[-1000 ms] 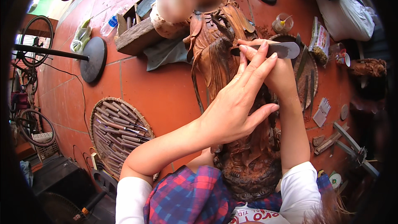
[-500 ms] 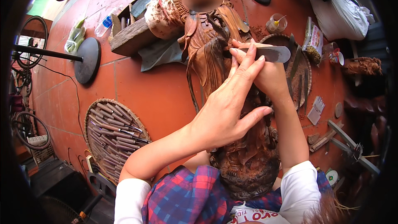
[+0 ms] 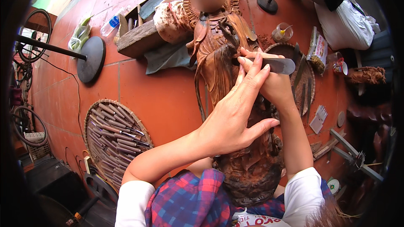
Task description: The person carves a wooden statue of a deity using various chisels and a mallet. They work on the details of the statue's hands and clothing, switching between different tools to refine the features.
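Observation:
A carved brown wooden statue [image 3: 213,73] lies in front of me, its head end far off and its knobbly base close to my lap. My right hand [image 3: 277,87] is closed round a flat metal tool with a rounded end [image 3: 281,65], held crosswise over the statue's middle. The rounded end points right; the other end is hidden by fingers and carving. My left hand [image 3: 229,120] reaches across with its fingers stretched out, fingertips resting over the right hand's fingers by the tool. Its thumb stands apart, above the carving.
At left, a round woven basket [image 3: 87,120] holds several wooden-handled carving tools; a black round stand base [image 3: 91,60] is beyond it. A wooden block [image 3: 141,40] is beside the statue's head end. Another basket [image 3: 312,85] with flat dark tools lies right, near a plastic cup [image 3: 281,33].
The view has shifted slightly, so the floor things sit a little differently. My hands keep nearly the same pose on the tool.

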The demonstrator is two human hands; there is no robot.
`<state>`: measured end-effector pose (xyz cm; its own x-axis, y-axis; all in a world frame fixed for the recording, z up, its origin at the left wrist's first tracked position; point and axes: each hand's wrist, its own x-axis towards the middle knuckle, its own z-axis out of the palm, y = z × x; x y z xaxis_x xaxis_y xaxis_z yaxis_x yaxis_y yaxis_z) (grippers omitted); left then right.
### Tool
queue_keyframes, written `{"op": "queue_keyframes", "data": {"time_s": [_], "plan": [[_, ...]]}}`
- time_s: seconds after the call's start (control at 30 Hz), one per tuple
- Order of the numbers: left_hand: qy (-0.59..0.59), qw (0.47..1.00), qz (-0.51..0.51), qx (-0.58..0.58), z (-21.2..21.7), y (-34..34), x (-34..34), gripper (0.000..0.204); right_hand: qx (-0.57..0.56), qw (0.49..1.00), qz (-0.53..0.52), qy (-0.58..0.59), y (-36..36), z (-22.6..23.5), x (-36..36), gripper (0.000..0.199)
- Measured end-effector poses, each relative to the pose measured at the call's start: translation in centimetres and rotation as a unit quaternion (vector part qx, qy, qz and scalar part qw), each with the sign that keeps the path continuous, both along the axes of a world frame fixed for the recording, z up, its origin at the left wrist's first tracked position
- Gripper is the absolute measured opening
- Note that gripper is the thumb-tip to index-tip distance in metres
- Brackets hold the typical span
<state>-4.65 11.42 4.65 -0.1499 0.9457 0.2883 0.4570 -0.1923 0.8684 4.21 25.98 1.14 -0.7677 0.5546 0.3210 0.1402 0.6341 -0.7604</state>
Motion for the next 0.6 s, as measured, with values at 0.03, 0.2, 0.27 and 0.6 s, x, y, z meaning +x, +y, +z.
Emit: {"op": "queue_keyframes", "data": {"time_s": [0.03, 0.2, 0.27, 0.6], "plan": [[0.015, 1.000, 0.002, 0.002, 0.0, -0.2, -0.1, 0.092, -0.013, 1.000, 0.000, -0.003, 0.2, 0.1, 0.0, 0.024], [0.002, 1.000, -0.001, 0.004, 0.0, 0.7, -0.3, 0.094, -0.078, 0.997, 0.000, -0.017, 0.6, 1.0, -0.2, 0.024], [-0.002, 1.000, 0.001, -0.005, -0.1, 0.2, 0.2, 0.094, -0.056, 0.998, 0.014, -0.009, 0.8, 0.4, 0.1, 0.024], [0.008, 1.000, -0.001, -0.004, -0.4, 0.2, -0.3, 0.094, -0.135, 0.990, 0.035, -0.026, 0.7, 1.1, 0.2, 0.022]]}}
